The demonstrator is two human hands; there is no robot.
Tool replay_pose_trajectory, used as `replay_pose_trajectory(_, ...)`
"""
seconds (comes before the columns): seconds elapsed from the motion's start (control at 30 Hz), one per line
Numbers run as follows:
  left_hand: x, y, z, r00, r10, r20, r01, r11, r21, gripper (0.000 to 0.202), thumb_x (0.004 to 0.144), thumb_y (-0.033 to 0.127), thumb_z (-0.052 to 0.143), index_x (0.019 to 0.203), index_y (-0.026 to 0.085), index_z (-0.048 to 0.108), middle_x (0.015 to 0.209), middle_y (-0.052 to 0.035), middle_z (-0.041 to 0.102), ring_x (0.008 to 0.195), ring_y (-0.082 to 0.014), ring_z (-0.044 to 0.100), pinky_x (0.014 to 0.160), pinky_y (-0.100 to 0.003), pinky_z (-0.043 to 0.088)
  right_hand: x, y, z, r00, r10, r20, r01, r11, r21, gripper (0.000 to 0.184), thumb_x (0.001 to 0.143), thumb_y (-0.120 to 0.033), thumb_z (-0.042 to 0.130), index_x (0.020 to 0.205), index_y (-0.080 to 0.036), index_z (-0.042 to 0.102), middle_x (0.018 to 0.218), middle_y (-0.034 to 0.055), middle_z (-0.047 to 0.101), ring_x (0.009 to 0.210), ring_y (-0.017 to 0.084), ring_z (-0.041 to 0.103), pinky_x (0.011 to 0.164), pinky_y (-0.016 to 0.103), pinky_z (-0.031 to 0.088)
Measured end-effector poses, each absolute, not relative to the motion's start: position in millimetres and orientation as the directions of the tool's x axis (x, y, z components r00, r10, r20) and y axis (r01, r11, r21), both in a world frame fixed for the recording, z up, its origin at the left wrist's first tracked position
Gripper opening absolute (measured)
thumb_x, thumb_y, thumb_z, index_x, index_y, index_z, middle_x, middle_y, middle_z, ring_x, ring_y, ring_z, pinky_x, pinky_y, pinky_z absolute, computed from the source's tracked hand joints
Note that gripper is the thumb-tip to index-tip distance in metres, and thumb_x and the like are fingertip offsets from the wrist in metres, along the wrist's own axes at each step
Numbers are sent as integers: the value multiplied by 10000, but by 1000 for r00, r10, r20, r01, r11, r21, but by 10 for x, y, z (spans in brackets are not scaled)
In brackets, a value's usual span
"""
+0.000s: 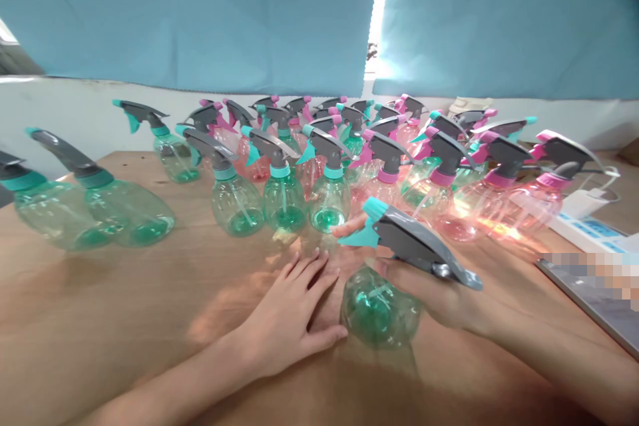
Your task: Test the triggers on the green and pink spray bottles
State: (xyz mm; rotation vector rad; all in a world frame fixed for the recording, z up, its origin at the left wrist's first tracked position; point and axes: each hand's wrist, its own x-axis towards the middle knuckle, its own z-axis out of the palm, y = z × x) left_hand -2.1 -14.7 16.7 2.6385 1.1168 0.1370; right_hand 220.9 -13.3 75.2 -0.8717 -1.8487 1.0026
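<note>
Table: light brown wooden table (100,319) with visible grain, filling the lower part of the view and running out past the near, left and right edges of the frame.
Wall: plain white wall (64,106), seen as a low band behind the table's far edge.
Curtains: two blue-green cloth panels, left curtain (200,13) and right curtain (509,20), hanging flat above the white band.
Window: a narrow gap (382,6) between the curtains, blown out by bright daylight.
Light: daylight from that gap; soft warm patches on the wood near the table's middle.
</note>
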Motion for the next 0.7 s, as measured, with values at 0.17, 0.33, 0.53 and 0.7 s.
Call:
replay_pose_trajectory(0.17,-33,-145,143,696,718,-5,687,-664,297,716,898,587,575,1454,161,428,1537,-169,368,1436,-350,273,1122,-551,278,2193,-126,795,-454,832,319,116,410,-905,379,864,-202,507,1226,-289,578,827,9,689,774,203,684,707,326,576)
replay_pose_trajectory(0.33,-31,-140,145,695,719,-8,686,-660,306,717,897,589,576,1454,161,431,1534,-175,370,1431,-352,283,1123,-546,274,2202,-138,779,-447,845,292,120,380,-917,193,887,-267,519,1046,-261,628,850,35,696,777,219,689,755,367,584)
replay_pose_trajectory(0.53,-28,-142,145,698,716,7,677,-663,320,717,893,582,587,1454,163,431,1525,-180,384,1421,-361,299,1118,-558,269,2215,-154,758,-437,852,288,88,359,-929,244,896,-273,544,1124,-269,630,869,25,704,766,201,683,770,361,579)
replay_pose_trajectory(0.7,-25,-140,141,696,718,-10,684,-660,311,722,892,582,590,1452,156,433,1526,-185,379,1425,-360,292,1115,-557,281,2209,-142,745,-440,841,313,148,412,-899,267,923,-292,519,1170,-283,621,887,30,715,734,198,684,658,325,580)
